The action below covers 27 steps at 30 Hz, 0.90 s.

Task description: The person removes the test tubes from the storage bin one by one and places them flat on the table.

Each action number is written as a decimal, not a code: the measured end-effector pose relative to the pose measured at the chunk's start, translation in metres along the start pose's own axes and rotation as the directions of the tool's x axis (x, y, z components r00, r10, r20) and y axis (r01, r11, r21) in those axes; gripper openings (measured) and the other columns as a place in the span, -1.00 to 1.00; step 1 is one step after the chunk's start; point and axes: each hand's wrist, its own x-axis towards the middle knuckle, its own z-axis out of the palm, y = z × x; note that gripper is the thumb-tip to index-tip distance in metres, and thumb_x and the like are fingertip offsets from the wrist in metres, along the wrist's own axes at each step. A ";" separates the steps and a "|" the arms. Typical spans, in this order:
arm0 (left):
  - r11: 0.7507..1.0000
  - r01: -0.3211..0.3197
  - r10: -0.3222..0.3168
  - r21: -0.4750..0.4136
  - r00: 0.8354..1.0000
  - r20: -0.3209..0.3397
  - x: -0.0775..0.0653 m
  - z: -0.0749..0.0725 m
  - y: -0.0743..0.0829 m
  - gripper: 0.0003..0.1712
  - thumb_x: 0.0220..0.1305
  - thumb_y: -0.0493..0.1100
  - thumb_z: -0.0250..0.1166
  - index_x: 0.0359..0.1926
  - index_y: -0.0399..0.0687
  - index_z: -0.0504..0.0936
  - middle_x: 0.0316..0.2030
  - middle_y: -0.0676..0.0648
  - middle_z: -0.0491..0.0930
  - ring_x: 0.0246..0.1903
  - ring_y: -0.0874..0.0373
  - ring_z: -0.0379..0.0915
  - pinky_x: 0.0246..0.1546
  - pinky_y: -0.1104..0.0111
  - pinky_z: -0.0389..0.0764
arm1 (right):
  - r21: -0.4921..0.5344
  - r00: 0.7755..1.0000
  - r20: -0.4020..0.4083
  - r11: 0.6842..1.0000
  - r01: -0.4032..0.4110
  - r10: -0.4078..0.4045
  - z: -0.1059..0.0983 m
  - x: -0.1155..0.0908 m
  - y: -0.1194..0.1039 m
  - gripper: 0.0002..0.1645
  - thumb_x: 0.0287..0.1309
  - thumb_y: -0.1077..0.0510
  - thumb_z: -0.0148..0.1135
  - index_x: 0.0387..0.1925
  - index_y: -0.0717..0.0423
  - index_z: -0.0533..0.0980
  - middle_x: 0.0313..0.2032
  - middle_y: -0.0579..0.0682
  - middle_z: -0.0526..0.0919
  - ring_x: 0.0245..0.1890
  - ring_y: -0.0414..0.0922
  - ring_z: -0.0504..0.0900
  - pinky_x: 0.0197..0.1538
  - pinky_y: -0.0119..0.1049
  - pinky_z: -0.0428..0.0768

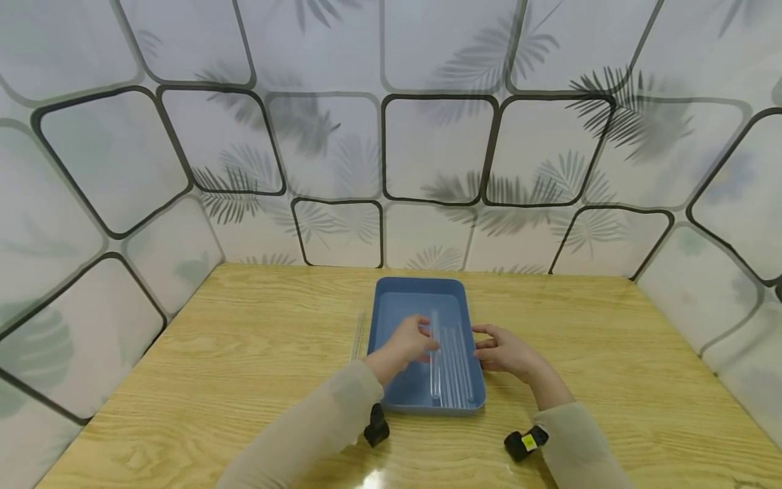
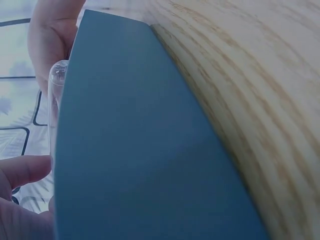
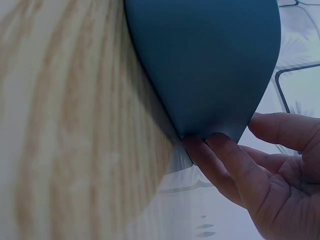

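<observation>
Two pale sleeves [image 1: 311,424] come in at the bottom, and small black boxes [image 1: 377,426] sit at my wrists. My left hand [image 1: 406,345] reaches over the left side of a blue tray [image 1: 421,286], thumb and fingers pinched on one clear tube [image 1: 435,373]. That tube is over the tray, and from my left wrist I see it poke up past the edge. More clear tubes [image 1: 455,370] lie side by side in the right part of the tray. My right hand [image 1: 504,350] is outside, with its fingers a bit apart, touching the tray's right side. Some clear tubing [image 1: 357,336] lies on the wood table [image 1: 275,339], just left of the tray. Behind is a pale wall [image 1: 427,149] with leaves and dark boxy lines.
</observation>
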 end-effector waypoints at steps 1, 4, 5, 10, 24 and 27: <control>1.000 0.002 -0.002 -0.002 1.000 0.000 0.000 -0.001 0.000 -0.40 0.05 -0.43 0.21 0.15 -0.31 0.25 -0.12 -0.22 0.38 -0.20 -0.06 0.44 -0.41 0.26 0.58 | 0.001 1.000 -0.005 1.000 -0.002 0.002 0.000 0.000 0.000 -0.33 0.16 0.39 -0.02 0.26 0.39 -0.03 0.05 0.48 0.27 -0.05 0.12 0.46 -0.12 -0.10 0.52; 1.000 0.003 -0.003 -0.008 1.000 -0.001 -0.001 -0.006 -0.001 -0.39 0.05 -0.43 0.22 0.15 -0.31 0.25 -0.12 -0.23 0.37 -0.20 -0.08 0.43 -0.39 0.24 0.58 | 0.003 1.000 -0.008 1.000 0.000 0.000 0.000 0.001 0.002 -0.33 0.16 0.39 -0.04 0.26 0.39 -0.03 0.06 0.48 0.25 -0.05 0.13 0.45 -0.12 -0.10 0.51; 1.000 0.004 -0.004 -0.006 1.000 -0.003 -0.001 -0.007 -0.001 -0.39 0.05 -0.43 0.21 0.16 -0.31 0.25 -0.12 -0.23 0.37 -0.20 -0.08 0.43 -0.39 0.24 0.58 | 0.001 1.000 -0.004 1.000 0.003 -0.003 0.000 0.001 0.002 -0.33 0.16 0.39 -0.04 0.26 0.39 -0.04 0.06 0.49 0.24 -0.04 0.14 0.44 -0.11 -0.10 0.51; 1.000 0.006 -0.006 0.007 1.000 -0.013 -0.001 -0.016 -0.003 -0.40 0.06 -0.43 0.21 0.16 -0.32 0.25 -0.11 -0.24 0.37 -0.20 -0.07 0.45 -0.39 0.26 0.58 | -0.005 1.000 0.002 1.000 0.009 -0.009 0.000 0.000 0.002 -0.33 0.17 0.39 -0.04 0.26 0.39 -0.05 0.07 0.50 0.21 -0.02 0.17 0.42 -0.11 -0.09 0.51; 1.000 -0.015 0.015 0.001 0.997 -0.076 0.000 -0.041 -0.007 -0.40 0.04 -0.45 0.20 0.15 -0.35 0.25 -0.09 -0.28 0.36 -0.17 -0.11 0.43 -0.36 0.23 0.58 | -0.007 1.000 -0.001 1.000 0.009 -0.009 -0.002 0.000 0.003 -0.33 0.17 0.39 -0.04 0.27 0.37 -0.04 0.07 0.48 0.23 -0.03 0.16 0.43 -0.10 -0.09 0.50; 1.000 -0.013 0.015 0.018 0.995 -0.096 -0.001 -0.047 -0.007 -0.42 0.05 -0.45 0.20 0.14 -0.34 0.27 -0.09 -0.28 0.37 -0.19 -0.09 0.45 -0.36 0.23 0.58 | -0.007 1.000 -0.004 1.000 0.005 -0.005 -0.002 0.001 0.003 -0.33 0.17 0.38 -0.04 0.27 0.36 -0.03 0.08 0.48 0.22 -0.02 0.16 0.42 -0.10 -0.09 0.50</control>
